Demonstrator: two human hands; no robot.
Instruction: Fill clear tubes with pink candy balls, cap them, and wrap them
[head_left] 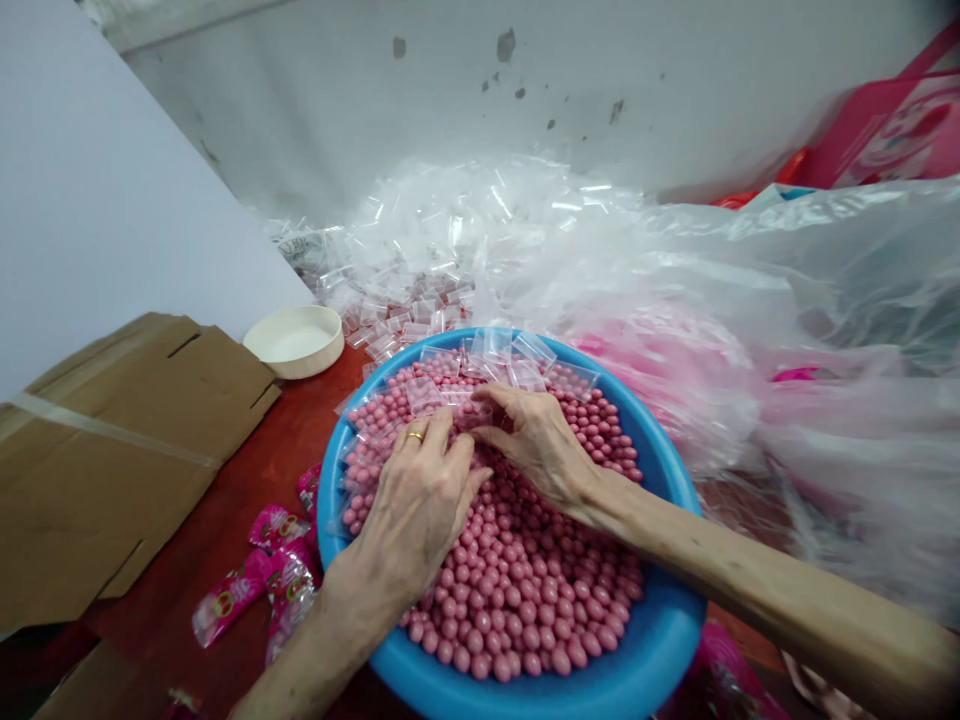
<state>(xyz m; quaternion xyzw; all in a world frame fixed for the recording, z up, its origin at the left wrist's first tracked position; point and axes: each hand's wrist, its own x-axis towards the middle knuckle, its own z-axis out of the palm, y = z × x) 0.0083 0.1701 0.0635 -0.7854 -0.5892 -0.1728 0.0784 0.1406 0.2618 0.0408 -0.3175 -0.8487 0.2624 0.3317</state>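
A blue basin holds a deep layer of round pink candies. My left hand, with a gold-coloured ring, reaches in palm down, fingers bent together and thumb low among the candies. What lies under its fingertips is hidden. From the other side comes my right hand, its thumb and forefinger closing round the edge of a small clear plastic box. Both hands' fingertips nearly meet there. More clear plastic boxes lie on the candies along the basin's far side.
Behind the basin, clear boxes pile against the wall. Clear plastic bags spread at right. A white round lid, folded cardboard and pink candy packets lie left on the red table.
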